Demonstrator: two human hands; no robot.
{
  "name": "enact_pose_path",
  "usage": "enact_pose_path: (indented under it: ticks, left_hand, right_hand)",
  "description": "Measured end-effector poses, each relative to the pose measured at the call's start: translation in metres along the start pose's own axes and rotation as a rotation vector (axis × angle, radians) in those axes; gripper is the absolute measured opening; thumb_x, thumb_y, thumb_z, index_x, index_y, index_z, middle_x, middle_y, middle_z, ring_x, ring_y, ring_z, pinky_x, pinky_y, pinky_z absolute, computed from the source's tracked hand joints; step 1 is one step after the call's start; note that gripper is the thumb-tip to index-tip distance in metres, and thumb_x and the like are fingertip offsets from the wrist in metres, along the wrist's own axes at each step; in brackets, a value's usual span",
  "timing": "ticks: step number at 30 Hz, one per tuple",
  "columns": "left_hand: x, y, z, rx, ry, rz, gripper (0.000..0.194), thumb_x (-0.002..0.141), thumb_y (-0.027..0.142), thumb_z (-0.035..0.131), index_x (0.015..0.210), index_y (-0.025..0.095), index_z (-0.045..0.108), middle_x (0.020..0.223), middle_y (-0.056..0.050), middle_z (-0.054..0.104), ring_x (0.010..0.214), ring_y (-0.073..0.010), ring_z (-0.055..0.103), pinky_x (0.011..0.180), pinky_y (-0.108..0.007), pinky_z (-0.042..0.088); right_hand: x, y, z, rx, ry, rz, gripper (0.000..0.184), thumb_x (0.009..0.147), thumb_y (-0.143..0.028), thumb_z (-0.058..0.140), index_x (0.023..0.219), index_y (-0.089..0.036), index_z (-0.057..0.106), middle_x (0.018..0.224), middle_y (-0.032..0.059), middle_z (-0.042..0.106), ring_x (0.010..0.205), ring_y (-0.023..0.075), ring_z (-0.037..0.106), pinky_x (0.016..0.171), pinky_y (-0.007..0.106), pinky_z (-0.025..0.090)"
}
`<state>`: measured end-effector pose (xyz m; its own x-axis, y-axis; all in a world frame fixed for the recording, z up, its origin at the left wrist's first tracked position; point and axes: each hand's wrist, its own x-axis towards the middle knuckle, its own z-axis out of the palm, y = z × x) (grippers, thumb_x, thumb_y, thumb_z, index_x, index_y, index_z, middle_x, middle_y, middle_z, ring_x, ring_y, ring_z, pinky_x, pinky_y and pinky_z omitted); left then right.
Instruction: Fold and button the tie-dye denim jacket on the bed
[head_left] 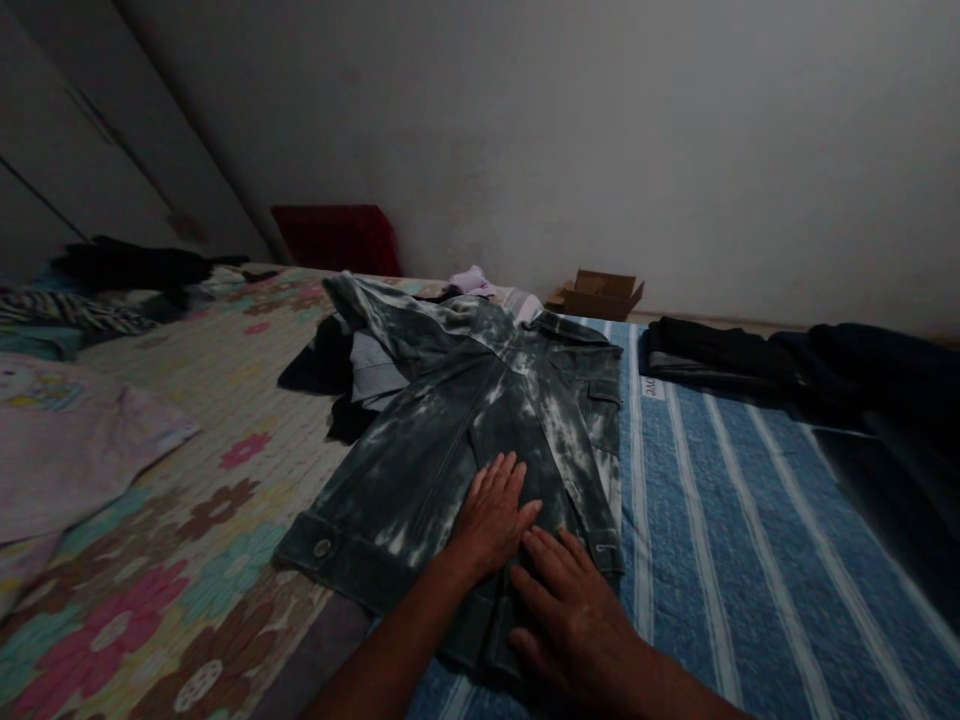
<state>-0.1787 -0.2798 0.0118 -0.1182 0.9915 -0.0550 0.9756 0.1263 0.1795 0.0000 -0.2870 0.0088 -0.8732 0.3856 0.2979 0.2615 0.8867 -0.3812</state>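
A dark grey-green denim jacket with pale bleached streaks lies spread out in front of me. One sleeve stretches to the upper left, and a metal button shows at the lower left of the waistband. My left hand rests flat on the middle of the jacket, fingers stretched out and pointing away from me. Just to its right and nearer to me, my right hand lies on the lower part of the jacket with its fingers extended. Neither hand grips the cloth.
Beneath are a floral bedspread and a blue striped cloth. Dark folded clothes lie at right, a pink garment at left. Grey and navy clothes sit partly under the sleeve. A cardboard box stands by the wall.
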Motion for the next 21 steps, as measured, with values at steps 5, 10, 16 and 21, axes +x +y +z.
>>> enact_pose_path:
  ticks: [5, 10, 16, 21]
  left_hand:
    - [0.001, -0.004, 0.004, 0.021, 0.003, 0.006, 0.057, 0.095, 0.044, 0.035, 0.143, 0.012, 0.036, 0.154, -0.013, 0.027, 0.143, -0.0256, 0.019, 0.115, -0.046, 0.019]
    - [0.002, -0.008, 0.007, 0.04, 0.03, 0.011, 0.056, 0.095, 0.044, 0.036, 0.143, 0.016, 0.037, 0.153, -0.012, 0.03, 0.142, -0.0258, 0.022, 0.114, -0.046, 0.021]
    - [0.001, -0.009, 0.006, 0.038, 0.038, 0.02, 0.055, 0.095, 0.044, 0.036, 0.143, 0.016, 0.037, 0.152, -0.012, 0.031, 0.142, -0.0256, 0.023, 0.114, -0.046, 0.022]
    - [0.0, -0.012, 0.007, 0.004, 0.032, 0.015, 0.055, 0.095, 0.043, 0.037, 0.143, 0.017, 0.037, 0.153, -0.013, 0.031, 0.142, -0.0259, 0.023, 0.114, -0.048, 0.022]
  right_hand:
    - [0.0, 0.002, 0.005, 0.001, 0.008, 0.005, 0.052, 0.085, -0.042, 0.06, 0.132, -0.021, 0.052, 0.142, 0.0144, 0.046, 0.135, 0.0303, 0.036, 0.111, 0.052, 0.029]
    - [-0.001, 0.006, 0.011, -0.009, 0.03, -0.037, 0.054, 0.085, -0.049, 0.057, 0.132, -0.022, 0.05, 0.143, 0.0143, 0.045, 0.136, 0.0305, 0.035, 0.111, 0.052, 0.028]
    - [0.0, 0.013, 0.027, -0.065, 0.062, -0.063, 0.058, 0.083, -0.057, 0.057, 0.129, -0.022, 0.053, 0.139, 0.0159, 0.049, 0.13, 0.0334, 0.043, 0.107, 0.054, 0.034]
    - [0.003, 0.02, 0.048, -0.092, 0.085, -0.095, 0.062, 0.08, -0.06, 0.061, 0.128, -0.023, 0.052, 0.136, 0.0146, 0.052, 0.126, 0.0341, 0.047, 0.103, 0.054, 0.038]
